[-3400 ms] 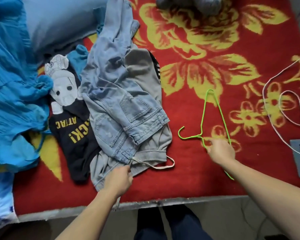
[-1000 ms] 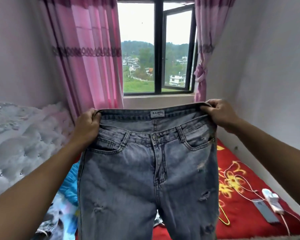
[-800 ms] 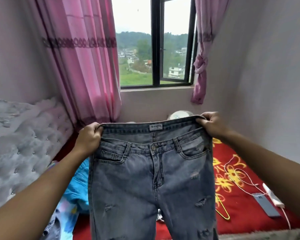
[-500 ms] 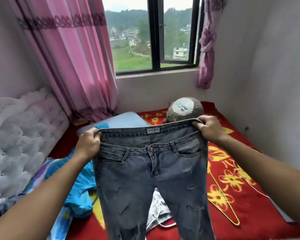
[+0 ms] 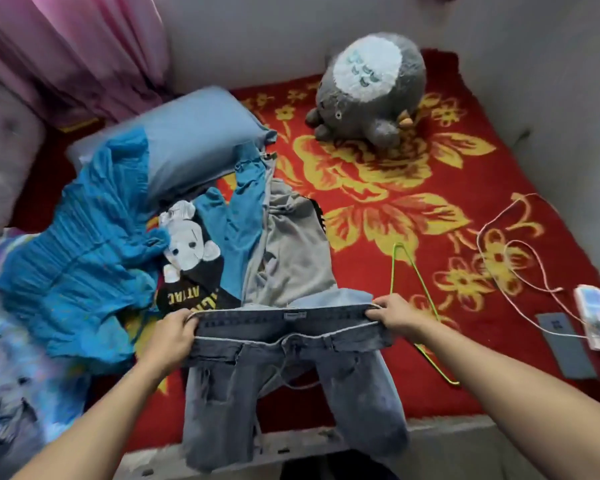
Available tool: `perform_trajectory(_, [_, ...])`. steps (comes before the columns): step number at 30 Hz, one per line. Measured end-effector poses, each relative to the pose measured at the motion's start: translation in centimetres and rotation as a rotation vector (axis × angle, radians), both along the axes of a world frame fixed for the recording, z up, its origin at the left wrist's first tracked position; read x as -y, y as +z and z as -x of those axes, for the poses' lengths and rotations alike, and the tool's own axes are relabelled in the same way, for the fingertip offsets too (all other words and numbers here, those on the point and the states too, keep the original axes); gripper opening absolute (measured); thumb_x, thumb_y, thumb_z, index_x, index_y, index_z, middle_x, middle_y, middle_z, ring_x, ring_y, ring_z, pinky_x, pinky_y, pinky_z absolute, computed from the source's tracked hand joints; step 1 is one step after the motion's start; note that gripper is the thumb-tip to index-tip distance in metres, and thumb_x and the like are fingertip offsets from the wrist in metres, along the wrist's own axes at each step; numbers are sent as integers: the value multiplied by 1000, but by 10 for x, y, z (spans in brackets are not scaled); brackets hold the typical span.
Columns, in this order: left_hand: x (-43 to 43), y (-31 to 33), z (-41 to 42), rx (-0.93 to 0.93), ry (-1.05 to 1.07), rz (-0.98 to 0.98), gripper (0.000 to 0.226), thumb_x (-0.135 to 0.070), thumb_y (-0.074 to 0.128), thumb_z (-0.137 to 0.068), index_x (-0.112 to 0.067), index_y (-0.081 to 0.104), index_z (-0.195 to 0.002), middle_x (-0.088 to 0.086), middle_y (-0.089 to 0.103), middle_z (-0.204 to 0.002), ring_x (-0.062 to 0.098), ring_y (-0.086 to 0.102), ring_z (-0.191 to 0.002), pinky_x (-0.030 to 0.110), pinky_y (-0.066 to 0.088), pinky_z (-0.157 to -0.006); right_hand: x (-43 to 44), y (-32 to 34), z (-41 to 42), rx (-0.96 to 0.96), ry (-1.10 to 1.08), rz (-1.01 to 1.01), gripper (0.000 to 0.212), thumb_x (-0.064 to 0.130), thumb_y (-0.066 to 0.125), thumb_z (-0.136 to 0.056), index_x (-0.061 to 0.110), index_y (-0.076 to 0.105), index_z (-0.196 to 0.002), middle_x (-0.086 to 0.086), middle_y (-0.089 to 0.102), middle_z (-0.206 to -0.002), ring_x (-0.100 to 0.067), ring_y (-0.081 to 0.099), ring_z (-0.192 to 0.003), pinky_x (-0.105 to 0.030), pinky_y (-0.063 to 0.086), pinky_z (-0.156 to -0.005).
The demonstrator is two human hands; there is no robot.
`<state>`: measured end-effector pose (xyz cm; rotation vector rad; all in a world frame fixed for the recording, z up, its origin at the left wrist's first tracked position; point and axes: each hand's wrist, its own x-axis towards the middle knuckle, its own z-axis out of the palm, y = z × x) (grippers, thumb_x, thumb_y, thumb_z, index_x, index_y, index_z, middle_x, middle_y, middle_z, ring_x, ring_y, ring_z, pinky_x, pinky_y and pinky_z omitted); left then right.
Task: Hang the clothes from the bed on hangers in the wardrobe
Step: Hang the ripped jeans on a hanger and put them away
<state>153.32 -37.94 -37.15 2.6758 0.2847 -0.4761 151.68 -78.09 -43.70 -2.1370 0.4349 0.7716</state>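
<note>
Hands hold the faded blue-grey denim jeans (image 5: pixel 291 379) by the waistband: the left hand (image 5: pixel 174 336) grips one end and the right hand (image 5: pixel 395 315) the other, fingers curled over the edge, the band stretched flat between them. The legs hang down over the near edge of the bed, which is covered by a red blanket with yellow flowers (image 5: pixel 413 188). A thin green wire hanger (image 5: pixel 420 282) lies on the blanket just beside the right hand. Behind the jeans lie a grey garment (image 5: pixel 291 251), a black printed T-shirt (image 5: pixel 194 278) and a bright blue crinkled garment (image 5: pixel 77 271). A round grey plush toy (image 5: pixel 368 95) sits near the wall, a pink curtain (image 5: pixel 77 46) at the left.
</note>
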Motion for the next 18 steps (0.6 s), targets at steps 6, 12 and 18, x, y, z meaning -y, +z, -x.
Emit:
perform_trajectory(6, [20, -73, -31, -104, -24, -16, 27, -15, 50, -95, -13, 52, -68, 19, 65, -83, 39, 58, -85, 40, 34, -66, 12, -102, 0, -134, -108, -42, 27, 17, 64, -89, 10, 53, -66, -6, 43, -64, -17, 43, -64, -31, 30, -58])
perform_trajectory(12, [34, -122, -43, -47, -20, -41, 26, -13, 47, -97, -11, 50, -71, 2, 51, -68, 23, 44, -71, 35, 25, -63, 59, -187, -23, -123, -555, 188, 28, 31, 64, -88, 7, 69, -102, -13, 70, -92, -32, 63, -90, -34, 44, -76])
perform_trajectory(18, [39, -138, -34, -17, -42, -21, 25, -11, 49, -96, -3, 50, -72, 10, 56, -68, 23, 46, -66, 34, 22, -59, 54, -234, -11, -225, -120, 498, 28, 31, 57, -92, 9, 59, -109, -21, 64, -114, -39, 60, -107, -39, 47, -88])
